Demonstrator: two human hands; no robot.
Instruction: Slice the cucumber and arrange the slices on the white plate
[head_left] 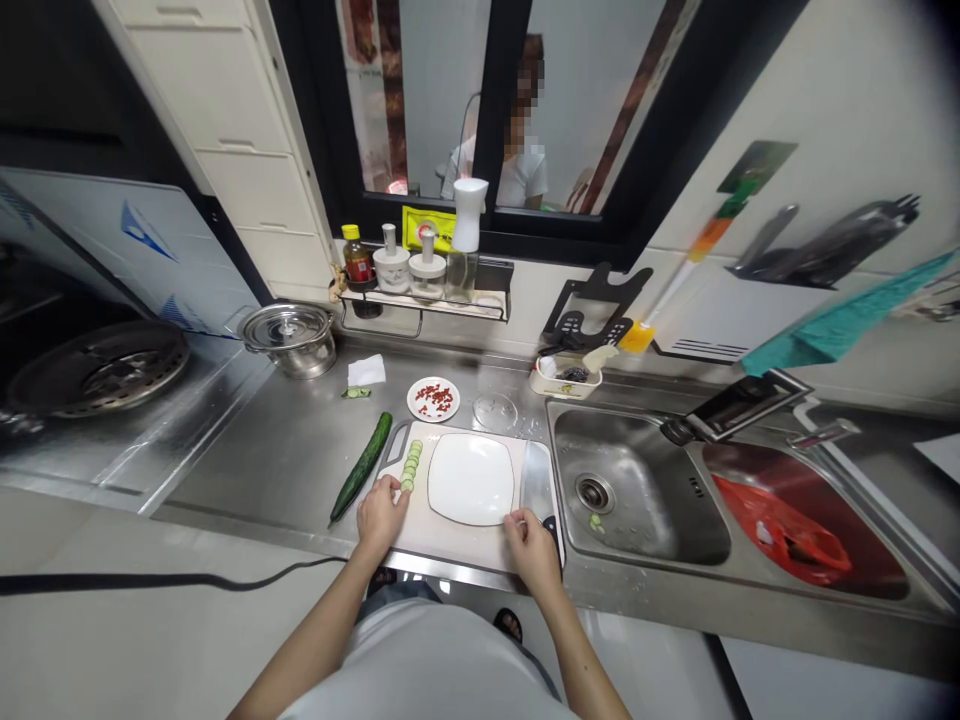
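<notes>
My left hand (pixel 381 516) is closed at the near end of a row of overlapping cucumber slices (pixel 412 462), fingertips against the lowest ones. The row lies along the left side of a pale cutting board (pixel 450 545). On the board's middle sits a white square plate (pixel 470 478) with nothing on it. My right hand (pixel 531 548) pinches the plate's near right corner. A knife (pixel 535 470) lies flat at the board's right side, its black handle partly behind my right hand. Left of the board rests a long green cucumber (pixel 363 468).
Behind the board stands a small white plate of chopped red pieces (pixel 433 399). A lidded steel pot (pixel 291 338) and a white tissue (pixel 366 370) are farther left. To the right is a sink (pixel 637 490), with a red bag (pixel 784 530) in its second basin. A condiment rack (pixel 424 300) hangs behind.
</notes>
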